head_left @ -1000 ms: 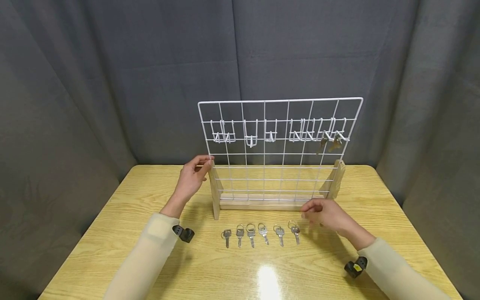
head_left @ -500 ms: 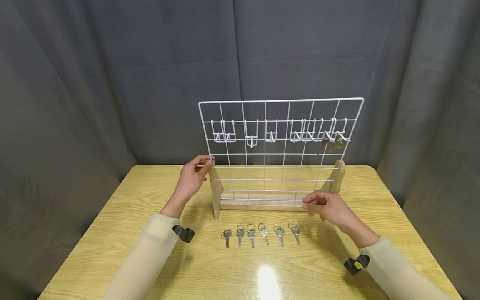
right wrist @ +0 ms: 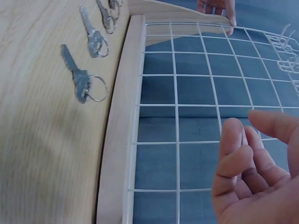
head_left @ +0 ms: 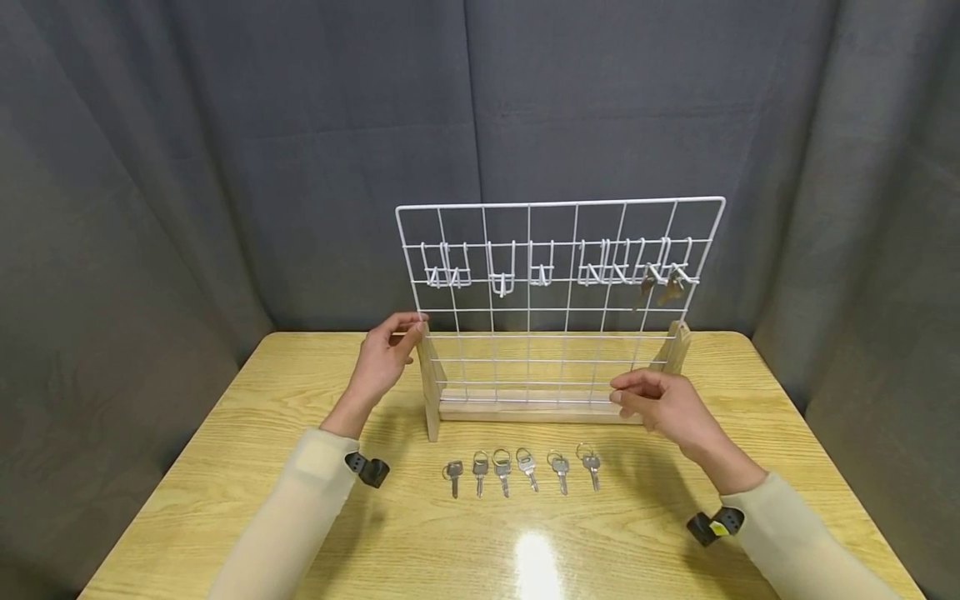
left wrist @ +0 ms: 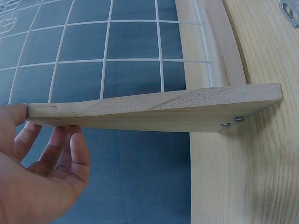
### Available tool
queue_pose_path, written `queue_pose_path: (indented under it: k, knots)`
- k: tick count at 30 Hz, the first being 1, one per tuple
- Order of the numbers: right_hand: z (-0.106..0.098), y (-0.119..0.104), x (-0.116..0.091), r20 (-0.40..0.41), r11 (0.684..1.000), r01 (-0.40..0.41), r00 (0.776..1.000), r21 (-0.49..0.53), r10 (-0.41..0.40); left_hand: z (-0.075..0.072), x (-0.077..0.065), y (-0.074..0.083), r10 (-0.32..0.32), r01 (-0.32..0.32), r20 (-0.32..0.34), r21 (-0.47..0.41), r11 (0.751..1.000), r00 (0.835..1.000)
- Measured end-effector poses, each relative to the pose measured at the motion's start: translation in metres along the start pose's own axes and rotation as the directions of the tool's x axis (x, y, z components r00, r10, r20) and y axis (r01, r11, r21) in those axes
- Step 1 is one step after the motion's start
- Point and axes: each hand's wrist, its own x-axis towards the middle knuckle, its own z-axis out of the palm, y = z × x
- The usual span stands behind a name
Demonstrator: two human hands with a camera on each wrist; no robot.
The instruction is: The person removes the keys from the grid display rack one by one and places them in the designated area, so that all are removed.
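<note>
My left hand (head_left: 381, 360) pinches the upper end of the left wooden upright (left wrist: 154, 109) of a white wire grid rack (head_left: 562, 202), its thumb on one face and fingers on the other. My right hand (head_left: 666, 408) hovers before the rack's lower right part, fingers loosely bent, thumb apart, holding nothing. White hooks (head_left: 502, 285) hang along the grid's upper part. On the two rightmost hooks are keys (head_left: 672, 288). Several more keys lie in a row on the table before the rack, the rightmost key (head_left: 592, 461) below my right hand, each with a ring.
The rack's wooden base bar (head_left: 525, 410) runs between the uprights, just behind the key row. At the right end stands the other upright (head_left: 678, 346). Grey curtains (head_left: 337, 167) hang behind and at both sides of the wooden table (head_left: 247, 483).
My right hand has risen from near the rightmost loose key, moving slightly right toward the grid. The left hand stays on the upright, and the keys have not moved.
</note>
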Motion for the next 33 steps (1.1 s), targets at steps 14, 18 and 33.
queue_pose_path:
  k: [14,18,33]
  knots:
    - [-0.007,-0.023,-0.004,-0.105,0.996,0.062,0.993,0.07,-0.055,0.0,-0.002,0.006,-0.017,0.017,0.006,-0.014,1.0,1.0]
    - [-0.008,-0.027,-0.003,-0.131,0.994,0.086,0.988,0.073,-0.076,-0.002,-0.009,0.024,-0.026,0.027,0.016,-0.018,0.999,1.0]
    - [-0.011,-0.046,0.003,-0.267,0.975,0.156,0.958,0.158,-0.11,-0.005,-0.019,0.043,-0.006,0.006,0.017,0.004,1.0,1.0]
